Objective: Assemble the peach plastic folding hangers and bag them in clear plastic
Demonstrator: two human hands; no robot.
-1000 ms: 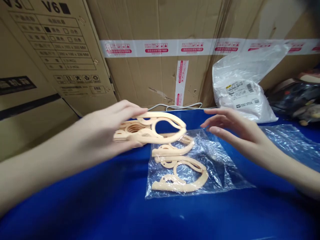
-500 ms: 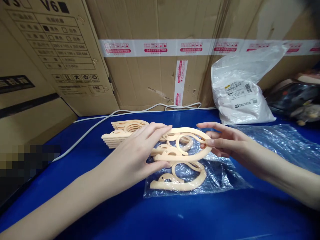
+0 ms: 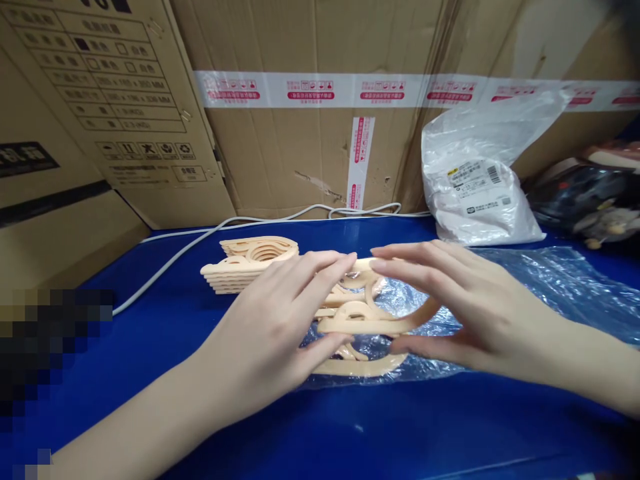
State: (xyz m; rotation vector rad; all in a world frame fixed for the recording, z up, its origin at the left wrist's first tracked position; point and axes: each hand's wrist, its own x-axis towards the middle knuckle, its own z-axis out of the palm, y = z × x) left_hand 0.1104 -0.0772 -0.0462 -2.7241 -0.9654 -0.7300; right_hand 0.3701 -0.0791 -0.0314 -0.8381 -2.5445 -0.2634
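Note:
A beige plastic folding hanger, folded up, is held level between my two hands above the blue surface. My left hand spans its left end, fingers over the far edge and thumb at the near edge. My right hand wraps the rounded right end the same way, covering part of it. Below lie more beige hangers, partly hidden by my hands, on or in a clear plastic bag. Left of these, a neat stack of several matching hangers rests beyond my left hand.
A white plastic parcel bag stands at the back right, beside a dark bundle. More clear plastic film spreads to the right. Cardboard boxes wall off the back and left. A white cable runs along the rear.
My right hand has moved left and shifted from pinching the hanger's tip to grasping around its right end. The held hanger has moved slightly right and nearer. My left hand stays on its left end.

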